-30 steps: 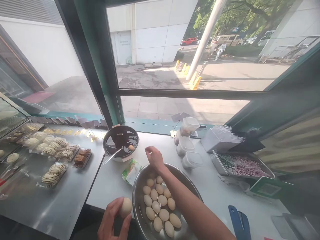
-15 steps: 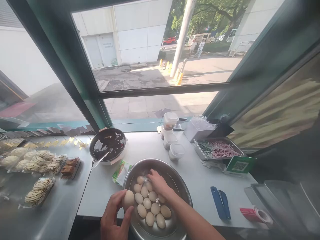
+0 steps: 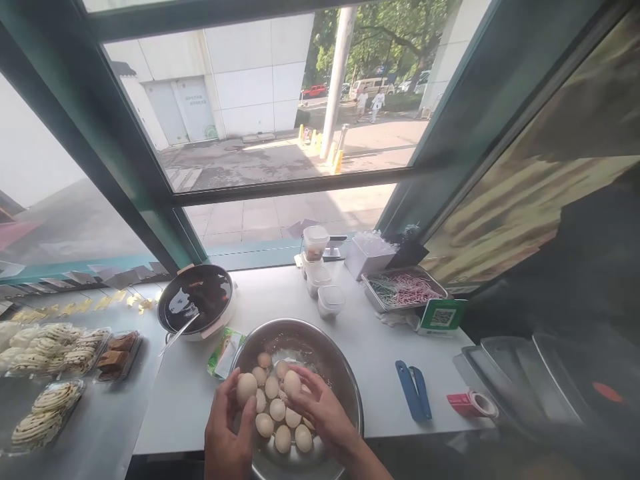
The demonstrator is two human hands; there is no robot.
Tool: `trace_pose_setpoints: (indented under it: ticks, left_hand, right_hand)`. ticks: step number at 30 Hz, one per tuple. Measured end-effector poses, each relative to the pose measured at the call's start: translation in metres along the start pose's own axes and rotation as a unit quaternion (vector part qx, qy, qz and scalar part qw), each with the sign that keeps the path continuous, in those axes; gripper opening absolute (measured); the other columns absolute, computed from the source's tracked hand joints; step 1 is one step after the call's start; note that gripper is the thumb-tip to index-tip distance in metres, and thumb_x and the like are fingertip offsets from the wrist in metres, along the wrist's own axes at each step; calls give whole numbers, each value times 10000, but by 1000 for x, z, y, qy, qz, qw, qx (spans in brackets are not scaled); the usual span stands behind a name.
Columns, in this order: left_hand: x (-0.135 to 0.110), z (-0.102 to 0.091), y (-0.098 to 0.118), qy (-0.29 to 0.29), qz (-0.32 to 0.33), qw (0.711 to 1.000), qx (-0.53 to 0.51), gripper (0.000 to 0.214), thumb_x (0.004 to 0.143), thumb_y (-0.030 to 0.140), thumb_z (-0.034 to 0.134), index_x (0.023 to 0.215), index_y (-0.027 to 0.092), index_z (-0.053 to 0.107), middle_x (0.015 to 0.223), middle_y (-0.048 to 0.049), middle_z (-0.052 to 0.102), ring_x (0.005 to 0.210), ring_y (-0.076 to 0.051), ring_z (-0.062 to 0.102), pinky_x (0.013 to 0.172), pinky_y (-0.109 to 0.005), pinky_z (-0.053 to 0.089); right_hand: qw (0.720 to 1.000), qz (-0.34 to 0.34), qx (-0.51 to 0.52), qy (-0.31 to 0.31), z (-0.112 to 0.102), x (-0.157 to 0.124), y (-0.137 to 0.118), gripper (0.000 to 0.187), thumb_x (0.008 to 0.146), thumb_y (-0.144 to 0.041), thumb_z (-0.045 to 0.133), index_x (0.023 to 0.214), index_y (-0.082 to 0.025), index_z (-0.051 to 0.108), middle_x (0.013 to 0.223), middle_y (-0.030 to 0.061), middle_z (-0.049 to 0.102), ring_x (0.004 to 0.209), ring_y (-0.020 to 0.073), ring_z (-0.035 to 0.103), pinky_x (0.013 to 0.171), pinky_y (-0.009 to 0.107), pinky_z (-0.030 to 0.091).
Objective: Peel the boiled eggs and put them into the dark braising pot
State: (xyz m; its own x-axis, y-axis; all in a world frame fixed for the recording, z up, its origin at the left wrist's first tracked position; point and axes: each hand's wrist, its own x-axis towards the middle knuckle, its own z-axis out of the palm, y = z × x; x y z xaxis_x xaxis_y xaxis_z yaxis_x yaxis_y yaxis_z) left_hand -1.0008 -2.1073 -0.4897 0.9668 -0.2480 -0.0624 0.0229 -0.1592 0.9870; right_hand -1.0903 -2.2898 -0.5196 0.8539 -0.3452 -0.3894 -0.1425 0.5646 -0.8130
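Evidently plenty is left: about a dozen loose eggs (image 3: 277,409) lie clustered in the metal bowl (image 3: 335,353) on the white desk (image 3: 377,380). Two more are in hand. The left hand (image 3: 225,433) has its fingers bent partway round one egg (image 3: 247,389), pinched between thumb and fingertips over the bowl's left side. The right hand (image 3: 330,417) has its fingers half closed about a second egg (image 3: 292,383) above the pile; I cannot tell whether that one is wholly clear of those beneath. Farther back and to the left, near a green packet (image 3: 227,350), stands a pot (image 3: 167,290) of dark liquid with a metal handle (image 3: 180,329) sloping out over its rim. Reflections cover the liquid, so whether any eggs sit in it is unclear. My judgement: partway at most, with two eggs taken up, neither set down, and the bowl's others not yet picked out
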Motion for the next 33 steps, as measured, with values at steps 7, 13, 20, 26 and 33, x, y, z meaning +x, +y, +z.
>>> trace_pose_setpoints:
  ticks: [7, 13, 20, 26, 33]
  left_hand:
    - [11, 12, 4, -111, 267, 946, 150, 361, 962, 313, 653, 1315, 247, 690, 1305, -123, 746, 1226, -278, 715, 1030, -443, 630]
    - [23, 8, 17, -133, 271, 940, 158, 369, 980, 313, 621, 1339, 245, 674, 1323, -121, 738, 1220, -269, 718, 1007, -417, 642]
    - [23, 0, 16, -100, 288, 938, 162, 381, 967, 298, 634, 1341, 230, 669, 1319, -131, 738, 1223, -281, 719, 1003, -428, 647]
    - [12, 0, 11, -90, 322, 932, 139, 355, 969, 264, 639, 1321, 253, 684, 1279, -109, 744, 1204, -260, 722, 999, -389, 645]
    - [10, 1, 13, -51, 302, 944, 121, 319, 990, 324, 618, 1293, 260, 693, 1274, -98, 740, 1209, -255, 712, 1011, -393, 631]
  right_hand:
    - [999, -30, 14, 3, 21, -19, -13, 672, 692, -546, 930, 1283, -312, 712, 1279, 100, 736, 1232, 356, 682, 1024, 512, 575]
    - [999, -12, 28, -16, 18, -18, -13, 731, 656, -514, 958, 1310, -301, 710, 1405, 113, 690, 1268, 358, 676, 1097, 513, 540]
    - [999, -27, 44, -13, 23, -16, -4, 761, 606, -531, 977, 1288, -325, 709, 1425, 118, 660, 1211, 374, 703, 1054, 530, 560]
    - [996, -29, 63, -51, 25, -17, -8, 742, 679, -504, 950, 1356, -357, 686, 1405, 90, 699, 1322, 343, 643, 1165, 516, 473]
    - [996, -27, 69, -51, 25, -12, 0, 736, 689, -488, 948, 1358, -335, 684, 1454, 107, 656, 1253, 350, 682, 1114, 535, 511]
